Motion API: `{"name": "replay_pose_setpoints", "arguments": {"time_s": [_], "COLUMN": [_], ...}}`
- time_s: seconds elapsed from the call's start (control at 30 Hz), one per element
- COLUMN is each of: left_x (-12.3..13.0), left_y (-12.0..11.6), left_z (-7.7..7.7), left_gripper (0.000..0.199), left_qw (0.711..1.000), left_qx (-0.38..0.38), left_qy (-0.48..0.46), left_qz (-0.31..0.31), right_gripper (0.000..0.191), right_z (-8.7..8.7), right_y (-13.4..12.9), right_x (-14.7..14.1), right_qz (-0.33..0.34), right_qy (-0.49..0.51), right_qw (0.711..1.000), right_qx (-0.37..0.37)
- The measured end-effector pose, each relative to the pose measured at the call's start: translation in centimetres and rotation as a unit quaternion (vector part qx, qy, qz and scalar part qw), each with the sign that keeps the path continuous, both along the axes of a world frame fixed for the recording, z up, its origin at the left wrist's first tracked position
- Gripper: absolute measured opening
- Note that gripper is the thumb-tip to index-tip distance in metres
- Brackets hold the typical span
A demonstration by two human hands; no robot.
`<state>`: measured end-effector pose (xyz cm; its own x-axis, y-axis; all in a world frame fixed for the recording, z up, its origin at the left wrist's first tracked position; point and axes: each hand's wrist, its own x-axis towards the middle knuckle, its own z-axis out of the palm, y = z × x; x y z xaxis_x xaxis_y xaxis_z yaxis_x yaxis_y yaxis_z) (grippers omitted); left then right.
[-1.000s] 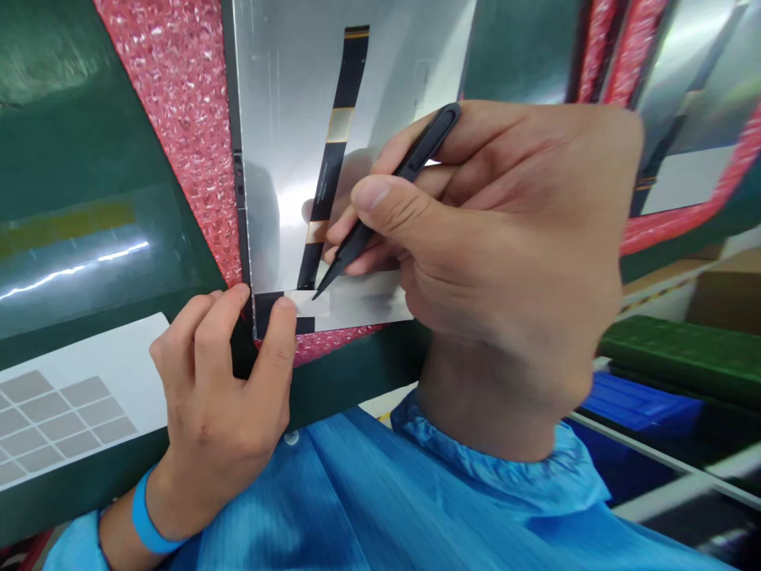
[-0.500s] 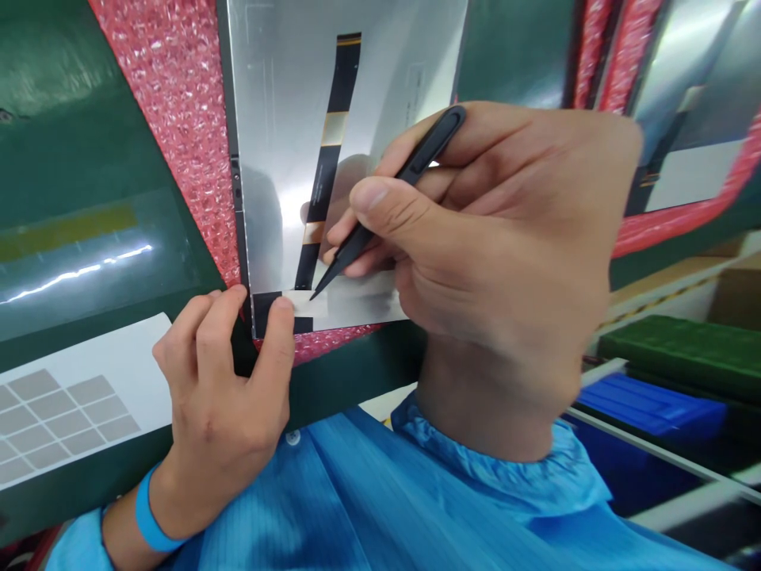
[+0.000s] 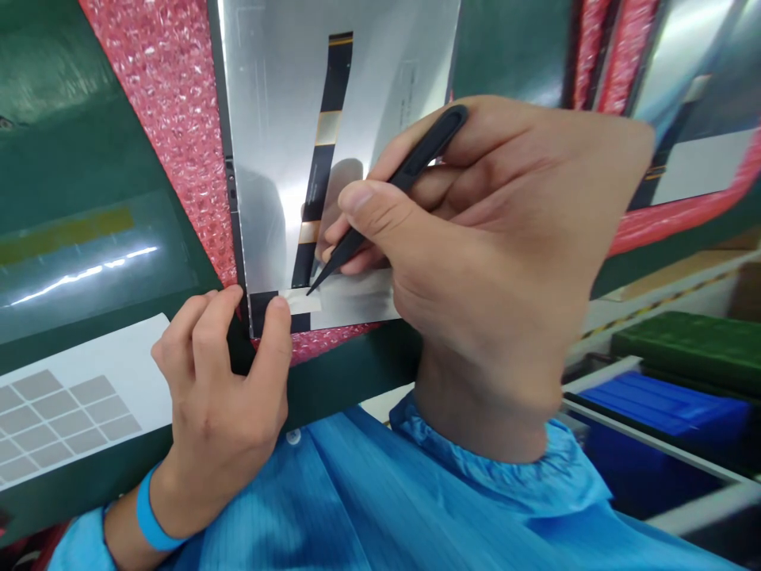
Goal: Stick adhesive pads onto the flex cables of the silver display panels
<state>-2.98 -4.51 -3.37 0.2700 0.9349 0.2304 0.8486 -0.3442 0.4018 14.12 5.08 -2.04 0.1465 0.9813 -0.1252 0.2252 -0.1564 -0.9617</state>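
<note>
A silver-backed display panel [image 3: 261, 95] lies in front of me, with a black flex cable [image 3: 319, 174] running down its back. At its near edge, a small pale strip [image 3: 302, 300] lies across the cable's lower end and a black patch. My right hand [image 3: 476, 246] pinches black tweezers [image 3: 410, 170], whose tip points down at the pale strip; whether it touches cannot be told. My left hand [image 3: 226, 381] grips the panel's near left corner, thumb on the strip's left end and fingers curled at the side edge. A blue band circles the left wrist.
Pink bubble wrap [image 3: 160, 119] lies under the panel on a green mat [image 3: 47, 95]. To the left are a sheet of grey stickers [image 3: 89, 404] and a clear film [image 3: 89, 262]. Another panel [image 3: 701, 166] sits at right, above a blue bin [image 3: 659, 396].
The tweezers' tip has shifted slightly up and left along the pale strip. The left thumb stays on the corner. The view has moved a little.
</note>
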Motion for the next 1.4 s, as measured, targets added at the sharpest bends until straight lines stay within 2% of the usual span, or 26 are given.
{"name": "replay_pose_setpoints", "arguments": {"time_s": [0.13, 0.53, 0.8, 0.93, 1.03, 1.2, 1.4], "left_x": [0.0, 0.0, 0.0, -0.2, 0.0, 0.8, -0.8], "left_y": [0.1, 0.3, 0.4, 0.2, -0.1, -0.4, -1.2], "left_z": [0.0, 0.0, 0.0, 0.0, -0.1, -0.1, 1.1], "left_gripper": [0.05, 0.045, 0.044, 0.041, 0.04, 0.054, 0.046], "left_qw": [1.0, 1.0, 1.0, 1.0, 0.998, 0.991, 0.983], "left_qx": [0.002, 0.009, 0.009, 0.0, -0.014, -0.037, -0.015], "left_qy": [0.0, 0.012, 0.011, 0.018, 0.058, 0.13, 0.183], "left_qz": [-0.002, 0.002, 0.003, -0.001, -0.003, -0.017, 0.024], "right_gripper": [0.026, 0.025, 0.028, 0.025, 0.024, 0.025, 0.026], "right_z": [0.0, -0.1, 0.2, -0.4, -0.9, -1.2, -1.7], "right_y": [0.0, 0.1, 0.2, 0.1, 0.2, 0.5, 0.6], "right_x": [0.0, -0.1, 0.1, 0.7, 0.6, 0.2, 0.5], "right_qz": [0.002, -0.014, -0.027, -0.048, -0.059, -0.074, -0.095], "right_qy": [-0.013, 0.031, -0.059, 0.005, 0.037, 0.062, 0.065], "right_qw": [1.0, 0.999, 0.998, 0.999, 0.997, 0.995, 0.993], "right_qx": [0.023, -0.015, 0.012, 0.024, 0.025, 0.039, 0.026]}}
